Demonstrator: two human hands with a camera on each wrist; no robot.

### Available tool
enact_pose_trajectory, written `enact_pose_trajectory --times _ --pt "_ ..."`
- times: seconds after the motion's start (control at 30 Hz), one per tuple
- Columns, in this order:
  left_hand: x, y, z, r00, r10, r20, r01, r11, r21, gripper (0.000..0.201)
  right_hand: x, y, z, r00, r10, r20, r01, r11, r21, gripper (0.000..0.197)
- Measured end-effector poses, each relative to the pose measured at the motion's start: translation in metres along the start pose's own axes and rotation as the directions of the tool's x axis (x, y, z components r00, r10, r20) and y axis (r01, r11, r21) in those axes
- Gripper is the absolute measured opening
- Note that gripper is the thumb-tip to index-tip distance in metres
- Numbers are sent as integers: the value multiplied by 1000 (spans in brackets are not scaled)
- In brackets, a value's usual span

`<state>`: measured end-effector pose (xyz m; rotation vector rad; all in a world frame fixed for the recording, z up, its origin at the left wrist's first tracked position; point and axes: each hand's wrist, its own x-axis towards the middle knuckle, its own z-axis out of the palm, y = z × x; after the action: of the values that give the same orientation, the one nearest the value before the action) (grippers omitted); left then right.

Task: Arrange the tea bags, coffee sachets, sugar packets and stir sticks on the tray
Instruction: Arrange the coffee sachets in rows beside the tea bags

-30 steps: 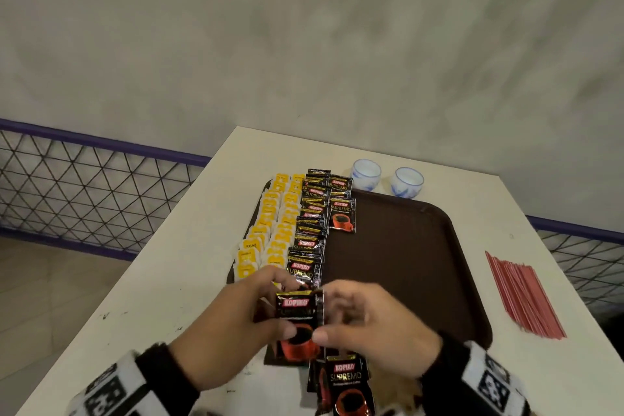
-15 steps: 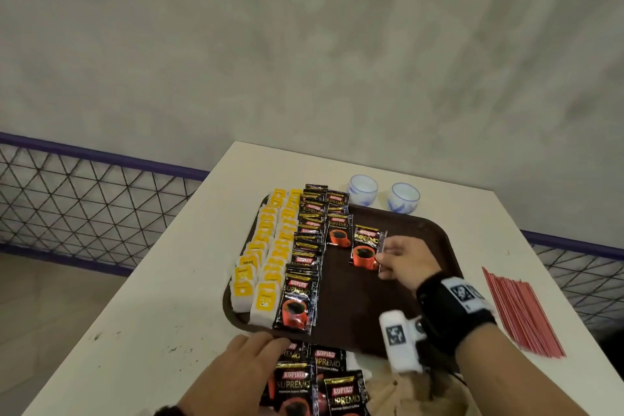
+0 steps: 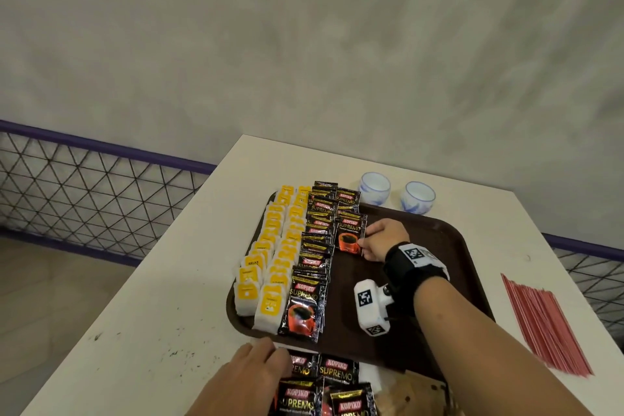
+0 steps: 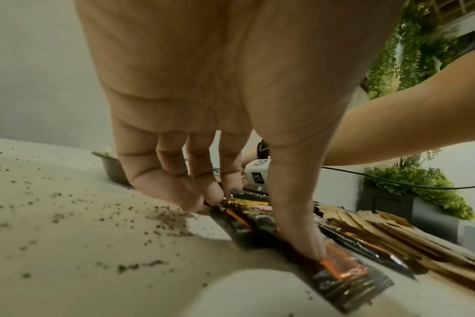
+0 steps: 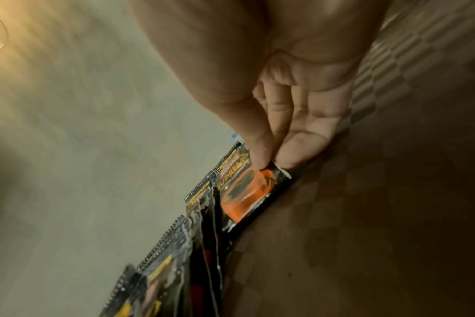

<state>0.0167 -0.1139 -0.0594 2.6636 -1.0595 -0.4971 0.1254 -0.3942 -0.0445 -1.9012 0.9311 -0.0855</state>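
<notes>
A brown tray (image 3: 449,246) holds two rows of yellow tea bags (image 3: 273,246) on its left and a column of black coffee sachets (image 3: 312,267) beside them. My right hand (image 3: 364,241) pinches one coffee sachet (image 3: 349,236) by its near right corner, low over the short second column at the far end. The right wrist view shows thumb and fingertip of the right hand (image 5: 271,165) on that sachet (image 5: 244,193). My left hand (image 3: 270,358) rests on the loose sachets (image 3: 334,378) in front of the tray. In the left wrist view, the left hand (image 4: 258,223) presses its thumb on a sachet (image 4: 339,270).
Red stir sticks (image 3: 540,324) lie on the white table right of the tray. Two small blue-and-white cups (image 3: 374,186) stand beyond the tray's far edge. Brown sugar packets (image 3: 415,395) lie by the loose sachets at the front. A mesh railing (image 3: 84,192) runs behind the table.
Both hands held a sachet at the tray's near edge. My right hand carried it to the far part of the tray, then left against the second column; my left hand dropped onto the loose pile.
</notes>
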Motion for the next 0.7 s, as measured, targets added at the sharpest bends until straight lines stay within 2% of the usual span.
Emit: enact_pose_trajectory --times 0.1,0.23,0.33,0.4,0.47,0.53,0.57,0.6,0.63,0.7 --pt "-3 2 -3 996 -57 62 63 992 -110 30 -2 3 0 1000 -10 -20 10 1000 7 25" --pt "-7 6 -14 997 -66 41 74 967 -243 28 -9 8 -4 998 -56 -40 55 998 -16 25" --pt "-11 11 -30 997 -63 53 81 871 -484 32 -30 4 -12 989 -147 7 147 989 -13 20" --pt "-16 12 -41 998 -54 36 65 778 -625 37 -56 0 -20 968 -231 96 232 973 10 19" --pt "-19 12 -52 998 -65 -25 24 661 -750 38 -91 0 -30 905 -333 264 326 943 71 14" --pt "-20 13 -60 993 -86 -77 -16 561 -827 43 -126 5 -39 770 -406 492 372 912 172 13" --pt "-19 14 -62 991 -93 -97 -36 516 -856 46 -142 11 -42 699 -419 579 368 906 210 15" --pt "-18 14 -63 988 -102 -116 -53 482 -874 49 -155 15 -44 650 -422 632 353 904 241 16" --pt "-17 16 -64 984 -113 -137 -69 466 -882 51 -164 20 -45 628 -424 653 331 904 269 16" --pt "-18 20 -66 977 -130 -171 -91 470 -878 52 -174 27 -45 644 -429 633 310 903 297 13"
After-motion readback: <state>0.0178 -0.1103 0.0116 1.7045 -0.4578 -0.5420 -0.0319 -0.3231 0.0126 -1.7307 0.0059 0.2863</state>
